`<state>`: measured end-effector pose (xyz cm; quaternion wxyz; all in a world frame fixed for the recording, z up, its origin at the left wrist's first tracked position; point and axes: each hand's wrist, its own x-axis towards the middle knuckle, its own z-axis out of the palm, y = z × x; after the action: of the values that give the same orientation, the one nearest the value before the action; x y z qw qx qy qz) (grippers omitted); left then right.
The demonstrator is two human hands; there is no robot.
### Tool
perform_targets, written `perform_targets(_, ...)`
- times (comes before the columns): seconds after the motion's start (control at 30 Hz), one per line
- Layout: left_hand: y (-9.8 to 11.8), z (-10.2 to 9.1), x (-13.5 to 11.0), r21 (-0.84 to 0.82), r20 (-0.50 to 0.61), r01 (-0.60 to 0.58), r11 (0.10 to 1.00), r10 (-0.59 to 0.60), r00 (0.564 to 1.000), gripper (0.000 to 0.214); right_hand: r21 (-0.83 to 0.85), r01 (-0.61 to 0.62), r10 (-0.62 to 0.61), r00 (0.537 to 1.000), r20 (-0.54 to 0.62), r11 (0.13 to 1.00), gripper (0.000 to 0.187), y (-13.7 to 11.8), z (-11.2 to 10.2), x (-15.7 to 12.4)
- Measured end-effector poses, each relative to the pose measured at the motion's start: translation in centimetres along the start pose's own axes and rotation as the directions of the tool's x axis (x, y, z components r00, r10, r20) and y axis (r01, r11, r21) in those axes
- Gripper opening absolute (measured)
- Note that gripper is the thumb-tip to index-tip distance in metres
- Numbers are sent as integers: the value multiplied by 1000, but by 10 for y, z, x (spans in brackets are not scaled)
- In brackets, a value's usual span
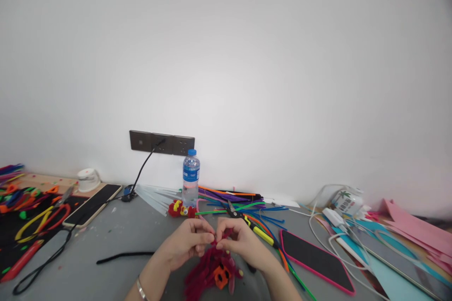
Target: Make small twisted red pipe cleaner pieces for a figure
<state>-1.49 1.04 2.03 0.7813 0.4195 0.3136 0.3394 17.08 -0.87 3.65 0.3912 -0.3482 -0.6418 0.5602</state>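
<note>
Close together above the grey table, my left hand (187, 243) and my right hand (237, 241) are both closed in a pinch. Their fingertips grip the top of a crimson pipe cleaner figure (203, 273). It hangs below the fingers with many fuzzy strands, and an orange face piece with dark eye spots (221, 276) shows at its front. The fingers partly cover its upper end. Beyond my left hand lies a small red and yellow pipe cleaner figure (181, 209). Yellow-and-black pliers (259, 233) rest beyond my right wrist.
Behind stands a water bottle (191, 178) near loose pipe cleaners (243, 206). A pink-edged phone (316, 261) lies right, beside white cables (334, 244) and pink sheets (409, 225). Leftward are another phone (93, 204), a black cord (45, 268) and scissors (45, 223).
</note>
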Motion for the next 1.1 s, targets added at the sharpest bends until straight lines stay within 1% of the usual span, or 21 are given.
perform_targets(0.17,-1,-2,0,24,51,33,999,-34,998,28,-99,63,-60,998,37,993,17,-6,-1,-1)
perform_targets(0.37,-8,-8,3,92,24,100,991,-102,994,27,-230,15,0,998,66,973,19,-11,-5,-5)
perform_targets(0.5,-7,-10,4,166,-1,126,978,-128,992,30,-331,-13,30,998,46,943,11,-10,-4,-6)
perform_targets(0.6,-7,-12,4,189,-4,141,972,-142,990,32,-337,-40,58,997,45,941,5,-8,-2,-5)
perform_targets(0.67,-9,-14,5,182,16,135,974,-140,990,37,-317,-39,59,997,54,948,2,-7,-1,-5)
perform_targets(0.77,-11,-17,6,157,47,91,983,-99,994,48,-294,-24,44,997,59,955,2,-7,-1,-5)
perform_targets(0.83,-11,-18,7,175,32,45,983,-52,998,49,-293,-23,36,999,38,956,2,-6,-2,-5)
perform_targets(0.9,-8,-21,7,252,-8,2,968,0,1000,45,-285,-38,41,999,3,958,3,-3,-3,-4)
perform_targets(1.0,-4,-27,7,423,-82,-33,905,75,994,39,-252,-100,89,995,-54,963,1,3,-5,-1)
perform_targets(1.03,-4,-29,8,480,-105,-34,876,95,990,35,-256,-108,89,992,-86,961,1,4,-6,0)
perform_targets(1.1,-4,-34,8,584,-141,-27,811,134,981,27,-292,-93,46,985,-164,952,3,7,-8,3)
